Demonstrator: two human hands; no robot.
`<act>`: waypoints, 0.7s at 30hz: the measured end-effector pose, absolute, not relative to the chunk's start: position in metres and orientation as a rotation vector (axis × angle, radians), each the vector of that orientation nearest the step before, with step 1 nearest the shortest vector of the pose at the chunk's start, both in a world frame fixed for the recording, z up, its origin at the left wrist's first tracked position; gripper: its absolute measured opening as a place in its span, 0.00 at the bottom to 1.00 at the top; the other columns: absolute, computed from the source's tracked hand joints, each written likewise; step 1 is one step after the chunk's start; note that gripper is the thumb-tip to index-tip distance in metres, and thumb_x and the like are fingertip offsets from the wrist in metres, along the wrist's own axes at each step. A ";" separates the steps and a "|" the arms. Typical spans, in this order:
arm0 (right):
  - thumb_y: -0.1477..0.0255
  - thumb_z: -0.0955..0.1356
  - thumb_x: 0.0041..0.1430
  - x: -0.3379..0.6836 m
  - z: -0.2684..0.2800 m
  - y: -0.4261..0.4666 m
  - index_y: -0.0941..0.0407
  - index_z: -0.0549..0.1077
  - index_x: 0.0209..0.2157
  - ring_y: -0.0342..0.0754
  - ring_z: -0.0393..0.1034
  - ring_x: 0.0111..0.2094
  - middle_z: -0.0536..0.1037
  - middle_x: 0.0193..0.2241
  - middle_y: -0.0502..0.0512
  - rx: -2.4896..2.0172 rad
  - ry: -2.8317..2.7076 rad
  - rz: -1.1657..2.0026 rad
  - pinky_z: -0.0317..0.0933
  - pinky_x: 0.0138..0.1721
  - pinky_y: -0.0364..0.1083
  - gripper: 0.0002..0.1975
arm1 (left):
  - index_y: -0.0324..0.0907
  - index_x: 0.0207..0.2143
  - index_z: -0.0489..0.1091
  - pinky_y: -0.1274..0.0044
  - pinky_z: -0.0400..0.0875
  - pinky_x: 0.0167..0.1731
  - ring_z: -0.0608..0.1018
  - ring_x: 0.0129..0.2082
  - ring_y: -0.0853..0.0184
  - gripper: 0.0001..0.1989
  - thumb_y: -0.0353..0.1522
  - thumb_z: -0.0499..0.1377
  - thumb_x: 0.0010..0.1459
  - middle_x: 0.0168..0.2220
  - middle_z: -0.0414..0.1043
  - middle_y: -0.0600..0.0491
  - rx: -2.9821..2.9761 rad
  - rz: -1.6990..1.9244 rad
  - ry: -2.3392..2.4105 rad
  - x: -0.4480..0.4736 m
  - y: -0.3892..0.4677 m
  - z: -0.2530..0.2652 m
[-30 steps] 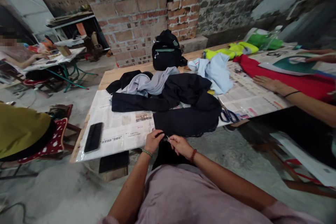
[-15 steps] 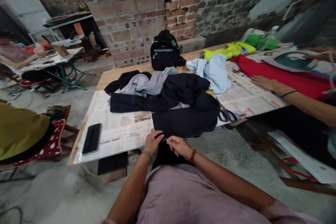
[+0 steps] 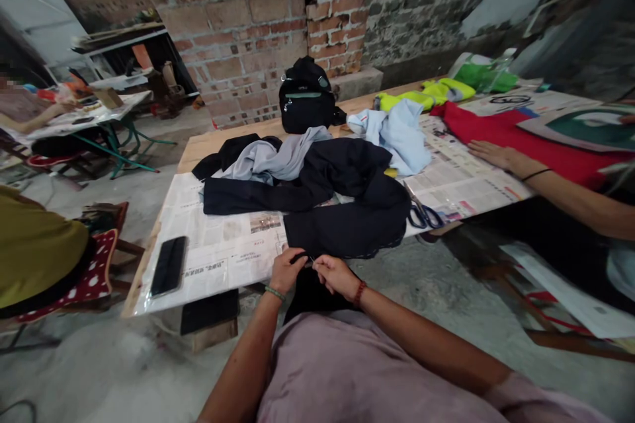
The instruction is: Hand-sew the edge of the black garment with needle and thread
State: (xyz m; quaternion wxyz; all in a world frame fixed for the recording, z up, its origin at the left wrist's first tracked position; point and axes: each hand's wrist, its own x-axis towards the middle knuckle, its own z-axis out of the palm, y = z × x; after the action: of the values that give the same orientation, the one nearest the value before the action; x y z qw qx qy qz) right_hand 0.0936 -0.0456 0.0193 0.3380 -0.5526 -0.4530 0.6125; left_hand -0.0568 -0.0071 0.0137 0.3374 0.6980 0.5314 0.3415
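Note:
A dark navy garment (image 3: 347, 228) lies bunched on the table, its near edge hanging at the front with light stitch marks along the hem. My left hand (image 3: 286, 272) pinches that edge at its left corner between thumb and fingers. Close beside it, my right hand (image 3: 338, 275) is closed in a pinch on a thin needle, whose tip barely shows at the cloth. Any thread is too fine to make out. Dark-handled scissors (image 3: 424, 215) lie right of the garment.
A newspaper-covered table (image 3: 223, 238) carries a phone (image 3: 169, 266), grey cloth (image 3: 278, 155), a light blue garment (image 3: 397, 135) and a black backpack (image 3: 306, 99). At right, a co-worker's hand (image 3: 496, 153) rests by red fabric (image 3: 476, 127), near a green iron (image 3: 590, 127).
The needle between my hands stood out clearly before and now points into the cloth edge, barely visible. The co-worker's iron has shifted right. The view has turned slightly.

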 end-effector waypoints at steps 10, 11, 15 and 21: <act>0.71 0.58 0.53 0.091 0.020 -0.044 0.57 0.63 0.27 0.34 0.49 0.06 0.61 0.11 0.40 -1.469 -1.207 1.567 0.41 0.08 0.35 0.06 | 0.42 0.33 0.71 0.75 0.67 0.37 0.73 0.34 0.69 0.08 0.32 0.57 0.48 0.32 0.73 0.53 1.850 0.887 1.393 -0.056 -0.008 0.013; 0.70 0.58 0.53 0.090 0.020 -0.043 0.57 0.63 0.27 0.34 0.49 0.06 0.61 0.12 0.40 -1.469 -1.211 1.565 0.41 0.08 0.35 0.06 | 0.42 0.32 0.71 0.75 0.67 0.37 0.73 0.33 0.69 0.08 0.32 0.57 0.48 0.32 0.73 0.53 1.854 0.889 1.391 -0.056 -0.008 0.012; 0.70 0.58 0.54 0.089 0.016 -0.041 0.57 0.63 0.27 0.34 0.50 0.06 0.61 0.12 0.41 -1.466 -1.230 1.562 0.41 0.08 0.36 0.07 | 0.42 0.33 0.71 0.75 0.67 0.36 0.73 0.33 0.69 0.08 0.31 0.56 0.48 0.32 0.73 0.53 1.882 0.907 1.366 -0.055 -0.008 0.010; 0.69 0.56 0.55 0.086 0.009 -0.039 0.56 0.63 0.28 0.35 0.50 0.09 0.62 0.13 0.42 -1.511 -1.331 1.437 0.43 0.11 0.36 0.08 | 0.42 0.31 0.71 0.76 0.67 0.37 0.73 0.33 0.70 0.06 0.29 0.55 0.49 0.31 0.72 0.53 1.906 0.941 1.348 -0.053 -0.010 0.012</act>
State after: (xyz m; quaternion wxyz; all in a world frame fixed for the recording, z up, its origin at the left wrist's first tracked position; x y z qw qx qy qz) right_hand 0.0859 -0.0395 0.0089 0.3280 -0.5770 -0.5082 0.5488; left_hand -0.0526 -0.0097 0.0116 0.3074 0.7206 0.5096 0.3558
